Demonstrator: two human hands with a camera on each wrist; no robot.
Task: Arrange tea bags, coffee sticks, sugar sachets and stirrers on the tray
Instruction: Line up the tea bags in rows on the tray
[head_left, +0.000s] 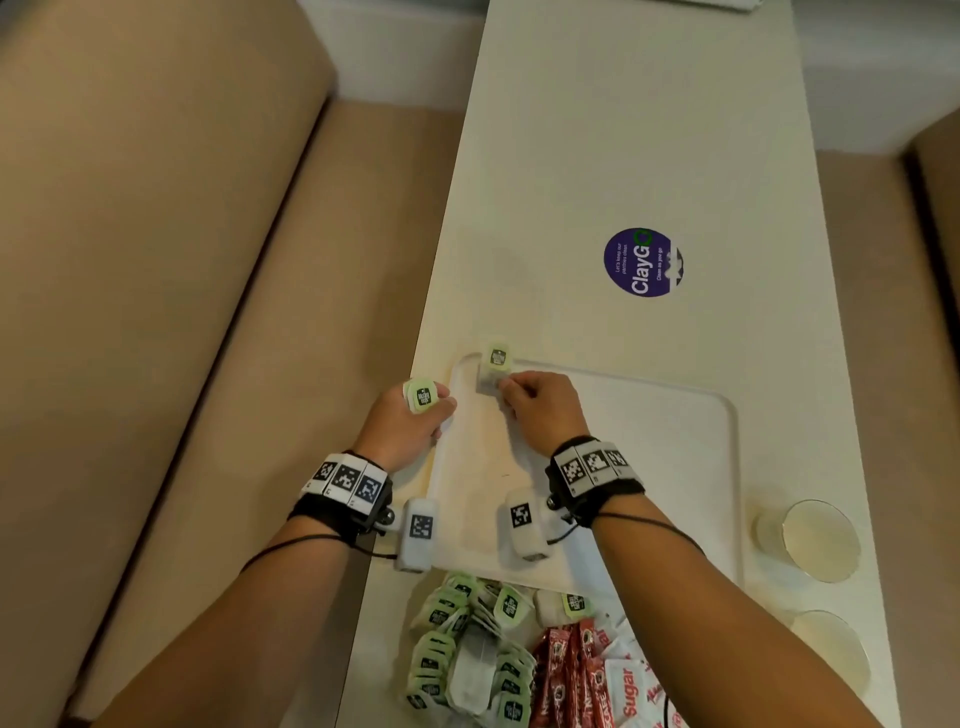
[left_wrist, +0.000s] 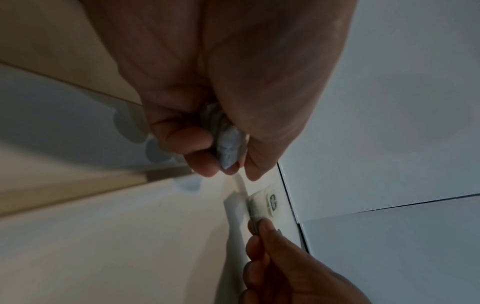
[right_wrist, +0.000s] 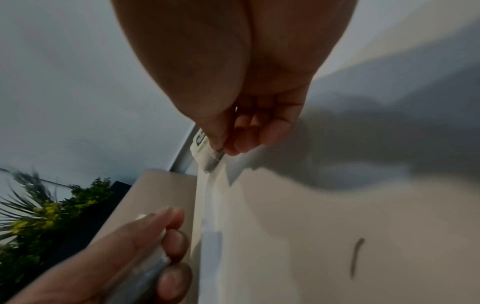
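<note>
A white tray (head_left: 649, 467) lies on the white table (head_left: 623, 130). My right hand (head_left: 506, 387) pinches a tea bag with a green tag (head_left: 496, 366) at the tray's far left corner; the bag touches the tray. In the right wrist view that tea bag (right_wrist: 205, 152) sits under the right hand (right_wrist: 223, 150). My left hand (head_left: 441, 410) hovers at the tray's left rim and grips another green-tagged tea bag (head_left: 421, 396). The left wrist view has this bag (left_wrist: 228, 144) squeezed between thumb and fingers of the left hand (left_wrist: 228, 164).
A pile of tea bags (head_left: 467, 639), red coffee sticks (head_left: 566, 675) and white sugar sachets (head_left: 628, 680) lies on the table in front of the tray. Two glasses (head_left: 815, 540) (head_left: 831, 649) stand to the right. A beige bench (head_left: 156, 260) runs along the left.
</note>
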